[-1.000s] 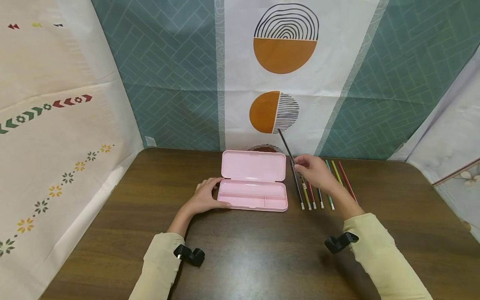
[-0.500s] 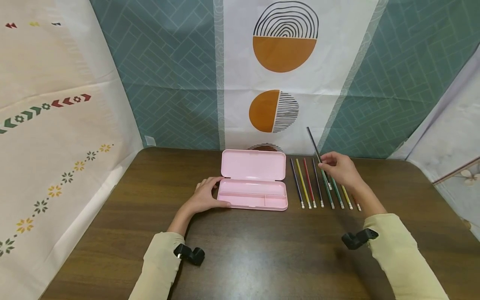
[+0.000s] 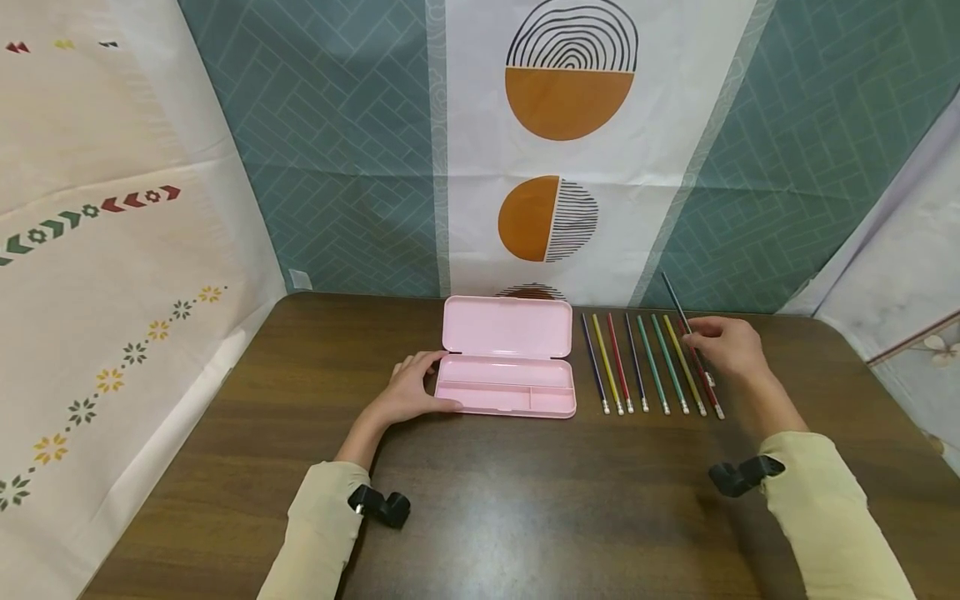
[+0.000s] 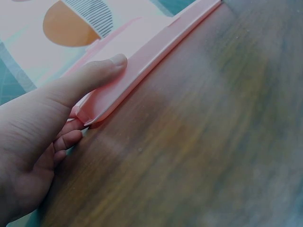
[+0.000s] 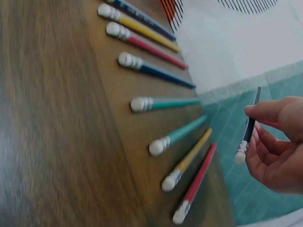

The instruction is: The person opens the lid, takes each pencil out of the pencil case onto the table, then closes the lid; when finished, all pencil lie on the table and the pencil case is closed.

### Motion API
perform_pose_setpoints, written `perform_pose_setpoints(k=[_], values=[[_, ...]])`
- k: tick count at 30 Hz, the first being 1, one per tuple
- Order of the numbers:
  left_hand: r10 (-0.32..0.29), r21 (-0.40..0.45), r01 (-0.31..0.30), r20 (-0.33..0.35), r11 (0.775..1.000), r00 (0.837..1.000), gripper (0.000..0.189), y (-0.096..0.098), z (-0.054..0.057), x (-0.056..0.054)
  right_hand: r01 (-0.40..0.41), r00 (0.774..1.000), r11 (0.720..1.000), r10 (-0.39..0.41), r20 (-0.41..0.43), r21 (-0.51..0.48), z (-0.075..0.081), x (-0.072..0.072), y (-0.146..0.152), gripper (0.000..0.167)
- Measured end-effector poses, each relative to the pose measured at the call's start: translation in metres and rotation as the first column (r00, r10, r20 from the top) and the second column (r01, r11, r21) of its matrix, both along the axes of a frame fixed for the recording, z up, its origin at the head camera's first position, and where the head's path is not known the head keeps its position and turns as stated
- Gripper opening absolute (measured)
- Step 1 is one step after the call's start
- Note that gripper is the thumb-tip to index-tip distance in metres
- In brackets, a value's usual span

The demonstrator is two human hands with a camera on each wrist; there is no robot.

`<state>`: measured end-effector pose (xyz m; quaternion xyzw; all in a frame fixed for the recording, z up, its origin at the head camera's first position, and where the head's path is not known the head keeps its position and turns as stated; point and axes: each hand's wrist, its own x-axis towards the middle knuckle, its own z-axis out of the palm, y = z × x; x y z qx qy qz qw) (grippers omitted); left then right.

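My right hand [image 3: 726,346] pinches a dark pencil [image 5: 251,130] between thumb and fingers, its white eraser end pointing down in the right wrist view. In the head view this pencil slants over the red pencil [image 3: 699,367] at the right end of a row. A pink pencil case [image 3: 506,400] lies with its lid [image 3: 507,327] folded back, its long and short compartments bare. My left hand [image 3: 408,389] grips the case's left end. The left wrist view shows the thumb [image 4: 102,73] along the front wall and the other fingers curled by the corner.
Several pencils lie side by side right of the case, including a yellow pencil [image 3: 607,362] and a green pencil [image 3: 652,362], erasers toward me. The brown table [image 3: 495,508] ends at a patterned cloth backdrop [image 3: 352,167], with a pale cloth [image 3: 112,292] on the left.
My right hand has carried the dark pencil rightward, from beside the case across the row to its right end. The left hand and the case have stayed in place.
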<state>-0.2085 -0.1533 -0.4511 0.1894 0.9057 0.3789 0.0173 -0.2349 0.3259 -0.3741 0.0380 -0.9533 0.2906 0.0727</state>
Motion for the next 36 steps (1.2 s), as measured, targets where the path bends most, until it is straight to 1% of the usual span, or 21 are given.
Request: perform_pose_setpoints(k=[4, 9, 16, 19, 22, 25, 30, 36], values=[[0.003, -0.003, -0.003, 0.002, 1.0, 1.0, 0.088, 0.0, 0.0, 0.0, 0.029, 1.0, 0.999, -0.029, 0.011, 0.033, -0.006, 0.003, 0.013, 0.037], [-0.001, 0.001, 0.001, 0.004, 1.0, 1.0, 0.088, 0.0, 0.0, -0.001, 0.045, 0.998, 0.997, -0.047, 0.032, 0.065, -0.013, 0.006, 0.029, 0.038], [-0.004, -0.01, 0.004, -0.005, 1.0, 1.0, 0.087, -0.001, 0.0, 0.0, 0.05, 0.99, 0.997, -0.058, 0.126, 0.066, -0.027, 0.011, 0.045, 0.039], [-0.006, -0.011, 0.006, -0.003, 1.0, 1.0, 0.086, -0.001, -0.001, 0.0, 0.046, 0.987, 0.997, -0.055, 0.148, 0.062, -0.033, 0.014, 0.047, 0.039], [-0.004, -0.009, 0.004, -0.001, 1.0, 1.0, 0.086, -0.001, -0.001, 0.0, 0.049, 0.988, 0.997, -0.058, 0.141, 0.065, -0.038, 0.015, 0.048, 0.039], [-0.002, -0.004, 0.002, 0.0, 1.0, 1.0, 0.087, -0.001, -0.001, 0.0, 0.059, 0.991, 0.996, -0.066, 0.112, 0.071, -0.041, 0.015, 0.048, 0.037], [-0.002, -0.002, 0.002, 0.003, 1.0, 1.0, 0.087, -0.001, 0.0, 0.0, 0.069, 0.994, 0.995, -0.074, 0.078, 0.069, -0.044, 0.015, 0.047, 0.033], [-0.001, -0.004, 0.001, 0.003, 1.0, 1.0, 0.087, -0.001, 0.0, -0.001, 0.067, 0.993, 0.996, -0.072, 0.097, 0.053, -0.043, 0.016, 0.046, 0.033]])
